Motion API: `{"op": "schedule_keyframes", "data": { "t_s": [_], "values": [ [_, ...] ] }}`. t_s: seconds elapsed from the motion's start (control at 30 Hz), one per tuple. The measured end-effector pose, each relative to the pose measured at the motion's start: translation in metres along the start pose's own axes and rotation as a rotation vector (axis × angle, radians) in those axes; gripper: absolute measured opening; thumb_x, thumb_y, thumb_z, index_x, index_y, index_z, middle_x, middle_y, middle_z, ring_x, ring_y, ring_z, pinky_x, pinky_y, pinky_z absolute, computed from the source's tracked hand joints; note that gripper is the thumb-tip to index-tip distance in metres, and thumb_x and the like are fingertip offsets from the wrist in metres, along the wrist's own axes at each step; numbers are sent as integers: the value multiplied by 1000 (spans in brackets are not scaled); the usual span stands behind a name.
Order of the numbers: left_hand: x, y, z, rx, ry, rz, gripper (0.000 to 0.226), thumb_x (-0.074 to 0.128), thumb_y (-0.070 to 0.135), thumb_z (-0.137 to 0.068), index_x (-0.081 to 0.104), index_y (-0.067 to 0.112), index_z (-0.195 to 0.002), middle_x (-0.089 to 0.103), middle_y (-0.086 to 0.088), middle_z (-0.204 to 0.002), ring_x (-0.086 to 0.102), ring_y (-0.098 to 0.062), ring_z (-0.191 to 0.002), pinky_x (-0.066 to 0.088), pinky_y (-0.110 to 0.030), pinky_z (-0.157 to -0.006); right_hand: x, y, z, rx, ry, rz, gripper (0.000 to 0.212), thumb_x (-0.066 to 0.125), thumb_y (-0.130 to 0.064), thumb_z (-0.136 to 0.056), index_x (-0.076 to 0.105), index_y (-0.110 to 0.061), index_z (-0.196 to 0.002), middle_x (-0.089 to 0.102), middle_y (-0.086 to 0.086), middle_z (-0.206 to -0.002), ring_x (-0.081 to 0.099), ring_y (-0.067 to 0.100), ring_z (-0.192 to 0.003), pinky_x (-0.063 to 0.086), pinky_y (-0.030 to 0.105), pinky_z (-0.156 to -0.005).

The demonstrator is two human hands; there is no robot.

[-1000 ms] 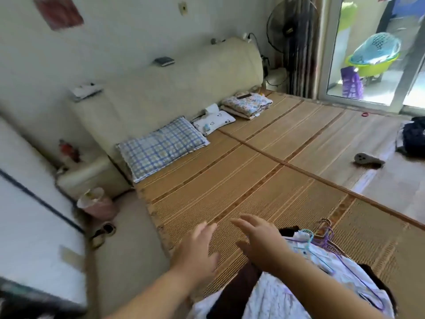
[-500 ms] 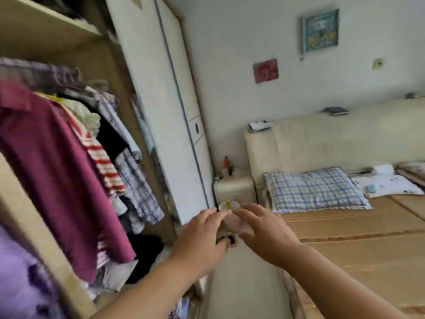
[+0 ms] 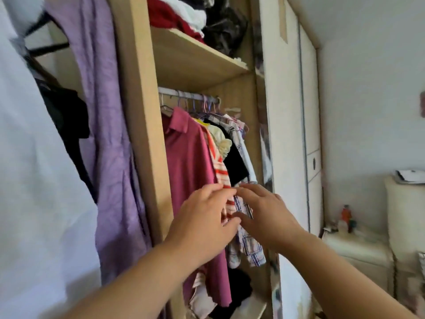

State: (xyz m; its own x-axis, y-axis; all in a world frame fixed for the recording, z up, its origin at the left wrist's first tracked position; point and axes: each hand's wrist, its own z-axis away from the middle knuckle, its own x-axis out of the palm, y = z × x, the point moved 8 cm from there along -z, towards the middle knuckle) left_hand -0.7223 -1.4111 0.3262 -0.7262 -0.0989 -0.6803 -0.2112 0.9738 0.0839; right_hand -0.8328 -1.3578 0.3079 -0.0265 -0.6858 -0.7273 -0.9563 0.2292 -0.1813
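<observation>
Both hands were raised at the open wardrobe, right in among the hanging clothes. The left hand (image 3: 204,217) was held with fingers loosely stretched and thumb spread, nothing clasped. Its fingertips were laid at the lower edge of the red-and-white striped top (image 3: 219,166). The right hand (image 3: 264,212) was found just beside it, to the right, likewise released, with fingers fanned over the plaid shirt (image 3: 247,242). Whether the cloth was actually pressed could not be told. The two hands were seen almost touching at the fingertips.

The striped top was hung from the rail (image 3: 184,95), squeezed between the magenta polo shirt (image 3: 186,162) on its left and a black garment (image 3: 234,164) on its right. The plaid shirt was draped lower and further right. Above the rail, folded clothes (image 3: 174,17) were piled on the shelf (image 3: 195,63). At the near left a purple garment (image 3: 108,134) was hung outside the wardrobe frame. To the right a white sliding door (image 3: 287,134) was seen, with a bedside cabinet (image 3: 358,247) far beyond it.
</observation>
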Motion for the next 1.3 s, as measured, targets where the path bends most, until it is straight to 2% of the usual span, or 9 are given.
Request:
{"op": "schedule_keyframes", "data": {
  "t_s": [0.17, 0.23, 0.37, 0.5, 0.67, 0.83, 0.93, 1.03, 1.3],
  "values": [
    [-49, -20, -43, -73, 244, -375, 50, 56, 47, -73, 61, 31, -120, 56, 1, -130, 41, -25, -132, 35, -53, -104, 4, -4, -85, -189, 56, -150, 56, 59, -38, -85, 41, -35, -138, 41, -8, -142, 42, 15, -128, 36, 45, -104],
    [-65, -26, -61, -105, 321, -463, 47, 59, 42, -72, 63, 27, -117, 55, -5, -131, 36, -31, -135, 33, -57, -105, 3, -3, -119, -249, 68, -176, 57, 60, -39, -86, 40, -35, -139, 40, -7, -142, 41, 15, -129, 37, 46, -103],
    [-95, -43, -92, -223, 474, -623, 63, 70, 33, -72, 53, 24, -131, 34, -11, -150, 19, -33, -142, 24, -55, -110, 2, 4, -187, -336, 95, -212, 57, 60, -39, -85, 41, -34, -139, 42, -5, -141, 38, 17, -131, 37, 46, -104],
    [-114, -56, -112, -362, 568, -766, 86, 72, 28, -73, 30, 10, -146, 11, -21, -156, 5, -36, -145, 16, -50, -114, 11, 8, -249, -368, 119, -213, 57, 59, -41, -86, 42, -29, -139, 46, 1, -140, 39, 19, -131, 35, 32, -104],
    [-135, -59, -124, -454, 706, -815, 91, 67, 22, -80, 12, -2, -148, 7, -23, -156, 9, -30, -145, 15, -33, -116, 40, 4, -316, -365, 45, -267, 62, 57, -36, -88, 38, -12, -141, 39, 12, -146, 32, 23, -136, 29, 30, -110],
    [-146, -71, -116, -521, 858, -724, 90, 65, 18, -80, 11, 13, -151, 37, -15, -146, 38, -30, -127, 34, -35, -93, 52, -13, -365, -362, 21, -293, 62, 60, -34, -87, 39, -5, -138, 34, 20, -146, 30, 31, -136, 27, 31, -109],
    [-148, -72, -114, -504, 898, -721, 88, 64, 18, -78, 14, 22, -150, 46, -11, -139, 45, -30, -118, 40, -38, -86, 55, -23, -388, -331, 23, -322, 44, 55, -21, -89, 46, -5, -129, 52, 20, -129, 48, 34, -121, 40, 34, -96],
    [-148, -72, -114, -497, 903, -759, 89, 63, 19, -77, 12, 24, -150, 44, -8, -142, 45, -27, -120, 42, -40, -89, 59, -28, -402, -281, 38, -305, 26, 48, -12, -92, 56, -5, -115, 63, 18, -116, 59, 34, -107, 47, 35, -84],
    [-147, -73, -114, -500, 923, -787, 88, 63, 23, -79, 13, 26, -151, 42, -5, -145, 44, -24, -121, 40, -35, -91, 57, -29, -417, -181, 101, -429, 21, 51, -11, -86, 65, -5, -100, 67, 19, -103, 63, 35, -97, 46, 34, -73]
  ]
}}
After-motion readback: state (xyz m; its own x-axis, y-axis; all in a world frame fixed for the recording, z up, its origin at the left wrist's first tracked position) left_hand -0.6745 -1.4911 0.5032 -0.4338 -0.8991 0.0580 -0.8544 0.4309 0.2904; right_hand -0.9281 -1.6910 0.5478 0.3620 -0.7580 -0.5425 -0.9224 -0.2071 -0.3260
